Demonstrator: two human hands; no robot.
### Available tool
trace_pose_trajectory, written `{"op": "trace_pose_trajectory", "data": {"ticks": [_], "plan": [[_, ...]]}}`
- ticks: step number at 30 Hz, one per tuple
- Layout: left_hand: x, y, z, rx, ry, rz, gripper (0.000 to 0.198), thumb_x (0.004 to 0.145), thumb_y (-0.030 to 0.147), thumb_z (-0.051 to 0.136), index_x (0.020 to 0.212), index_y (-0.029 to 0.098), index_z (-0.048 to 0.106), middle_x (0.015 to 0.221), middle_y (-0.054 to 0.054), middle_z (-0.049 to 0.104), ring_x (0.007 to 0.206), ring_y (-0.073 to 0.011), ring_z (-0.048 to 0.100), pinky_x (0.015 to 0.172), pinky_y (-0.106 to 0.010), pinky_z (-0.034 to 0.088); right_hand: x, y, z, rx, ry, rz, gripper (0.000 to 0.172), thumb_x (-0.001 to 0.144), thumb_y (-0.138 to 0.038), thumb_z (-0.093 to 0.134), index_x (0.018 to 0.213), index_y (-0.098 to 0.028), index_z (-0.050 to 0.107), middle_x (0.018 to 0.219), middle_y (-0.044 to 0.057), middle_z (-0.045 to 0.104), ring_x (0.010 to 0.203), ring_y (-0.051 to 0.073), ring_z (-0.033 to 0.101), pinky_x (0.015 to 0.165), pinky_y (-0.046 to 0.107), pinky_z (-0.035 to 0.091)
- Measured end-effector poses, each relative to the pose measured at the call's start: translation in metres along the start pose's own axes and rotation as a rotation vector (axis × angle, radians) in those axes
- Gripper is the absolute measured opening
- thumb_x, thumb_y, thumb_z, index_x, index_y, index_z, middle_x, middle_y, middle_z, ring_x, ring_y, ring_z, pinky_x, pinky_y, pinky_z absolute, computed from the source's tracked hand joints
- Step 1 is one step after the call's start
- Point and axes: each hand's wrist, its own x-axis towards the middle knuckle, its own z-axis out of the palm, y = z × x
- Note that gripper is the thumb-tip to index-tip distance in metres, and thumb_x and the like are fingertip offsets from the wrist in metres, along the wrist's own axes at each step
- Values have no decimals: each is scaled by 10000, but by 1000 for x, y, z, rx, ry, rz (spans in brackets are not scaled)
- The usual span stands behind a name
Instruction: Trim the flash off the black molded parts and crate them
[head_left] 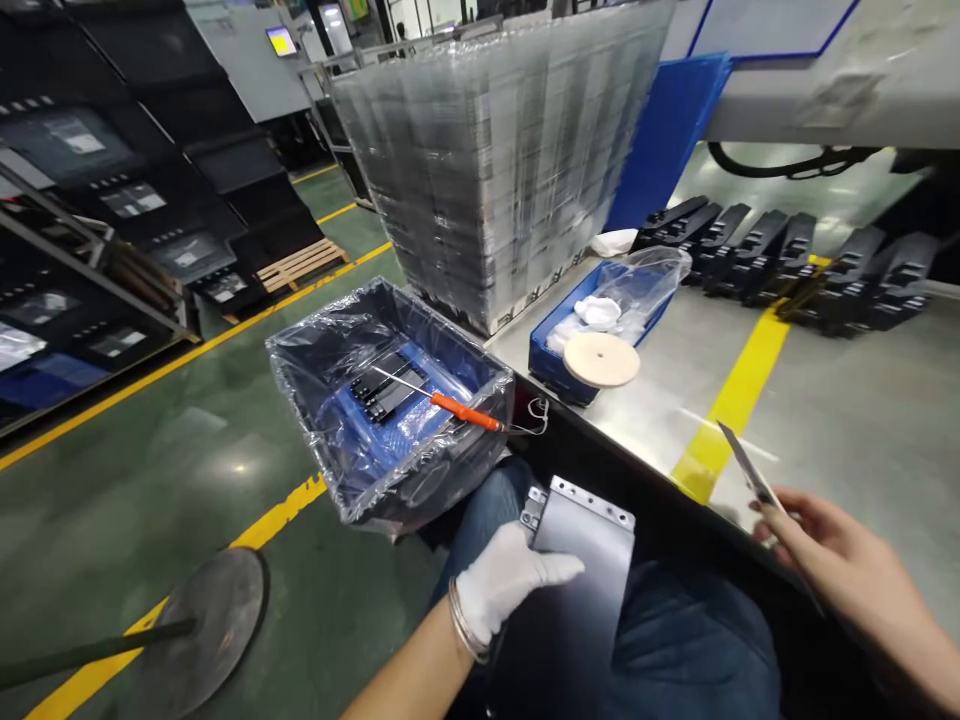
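Note:
My left hand (504, 585), in a white glove with bracelets at the wrist, grips a flat grey metal plate (589, 560) with small holes along its top edge, held over my lap. My bare right hand (832, 560) holds a thin blade-like tool (746, 468) that points up and left over the steel table edge. The two hands are apart, the plate left of the tool.
A plastic-lined bin (390, 400) to my left holds black parts and an orange-handled screwdriver (450, 404). On the steel table (840, 420) sit a blue tray (592, 320) with bags and a round disc, stacked clear trays (502, 160), and a row of black parts (787, 255).

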Motion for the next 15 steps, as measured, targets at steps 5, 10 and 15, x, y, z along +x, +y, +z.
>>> {"op": "trace_pose_trajectory", "data": {"ticks": [5,10,15], "plan": [[18,-19,-8,-681,55,-196,310,912,448,724,914,154,823,779,-13,810,746,-157,740,1068,-271,563,-84,-7,10,318,-44,-86,658,750,-900,621,840,-269,786,662,103,775,552,245,760,481,239,611],[7,-10,-3,-610,317,-114,237,988,327,644,853,268,830,1069,33,845,1583,-95,382,1340,-196,179,-127,-31,34,338,83,-595,309,1046,-512,611,1043,-285,820,927,53,845,744,167,814,688,116,621],[-13,1,7,-424,433,-45,184,908,362,686,819,287,828,1135,9,835,1676,-137,67,1382,-303,31,-139,-52,54,352,90,-754,207,1054,-285,632,1214,-267,763,906,53,777,801,146,779,737,162,633]]}}
